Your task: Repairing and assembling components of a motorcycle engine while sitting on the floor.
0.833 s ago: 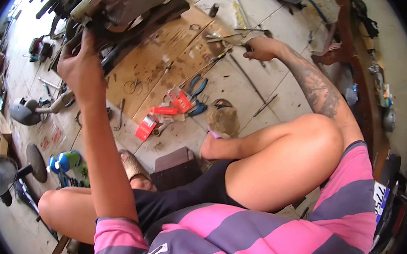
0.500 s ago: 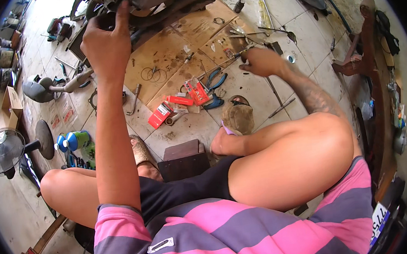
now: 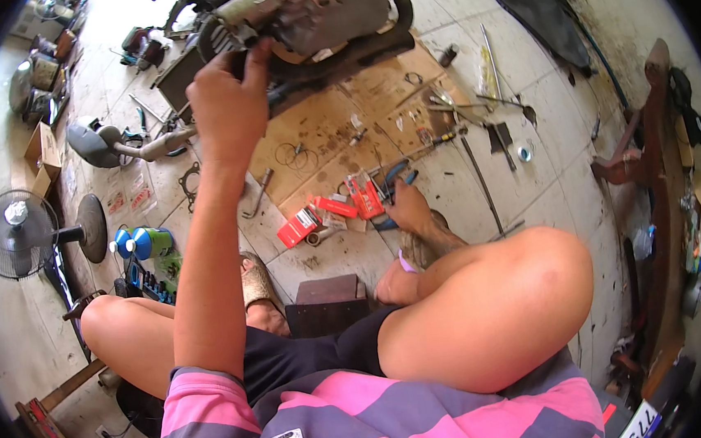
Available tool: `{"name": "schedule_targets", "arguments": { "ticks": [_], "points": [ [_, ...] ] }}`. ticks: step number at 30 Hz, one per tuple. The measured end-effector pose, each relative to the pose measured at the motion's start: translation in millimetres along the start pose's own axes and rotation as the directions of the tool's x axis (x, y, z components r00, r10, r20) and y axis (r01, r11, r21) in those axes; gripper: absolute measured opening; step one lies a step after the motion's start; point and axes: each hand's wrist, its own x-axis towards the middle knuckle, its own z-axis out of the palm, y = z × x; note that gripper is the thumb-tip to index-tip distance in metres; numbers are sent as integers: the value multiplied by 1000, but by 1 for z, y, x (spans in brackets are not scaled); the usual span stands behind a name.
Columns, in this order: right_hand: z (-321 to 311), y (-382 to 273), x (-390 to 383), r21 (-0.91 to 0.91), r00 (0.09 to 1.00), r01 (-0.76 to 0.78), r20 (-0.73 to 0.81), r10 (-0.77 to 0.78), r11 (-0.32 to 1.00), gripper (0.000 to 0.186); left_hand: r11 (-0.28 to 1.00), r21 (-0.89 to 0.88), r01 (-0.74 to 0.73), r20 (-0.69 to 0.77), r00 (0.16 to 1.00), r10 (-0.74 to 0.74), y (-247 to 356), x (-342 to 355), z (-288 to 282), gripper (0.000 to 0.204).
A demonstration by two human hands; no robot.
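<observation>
My left hand (image 3: 230,105) is raised to the greasy engine (image 3: 318,16) at the top, thumb up against it and fingers curled. Whatever those fingers hold is hidden behind the hand. Lower and to the right, my right hand (image 3: 410,208) reaches down to the floor, its fingers closed at blue-handled pliers (image 3: 396,170) that lie beside red and white small boxes (image 3: 363,195). Part of the pliers is covered by the hand. Beyond it, a thin screwdriver-like tool (image 3: 443,138) rests on the stained cardboard (image 3: 319,131).
Near my feet stands a low dark box (image 3: 327,303). To the left are a fan (image 3: 18,233), blue-capped bottles (image 3: 148,242) and an exhaust pipe with a muffler (image 3: 93,143). Long rods (image 3: 481,184) and a tape roll (image 3: 524,154) lie right; a wooden frame (image 3: 649,146) stands farther right.
My right hand has left the screwdriver-like tool and come back toward me, down to the blue-handled pliers. My left hand stays at the engine. The whole view has shifted, with more of the engine showing.
</observation>
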Motion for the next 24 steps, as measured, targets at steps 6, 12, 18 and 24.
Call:
{"name": "schedule_targets", "arguments": {
  "ticks": [6, 12, 18, 24],
  "points": [
    [-42, 8, 10, 279, 985, 145, 54, -166, 949, 28, 945, 137, -298, -202, 925, 321, 0, 0, 6, 31],
    [-209, -55, -22, 139, 911, 149, 366, -190, 979, 30, 983, 154, -96, 38, 995, 91, -4, 6, -3, 43],
    [-330, -160, -48, -270, 899, 390, 318, -301, 880, 31, 948, 205, -245, -17, 967, 253, -8, 9, 4, 39],
    [-348, -233, -16, -526, 877, 471, 192, -440, 709, 31, 807, 341, -482, -29, 853, 522, -19, 12, 4, 27]
  ]
}}
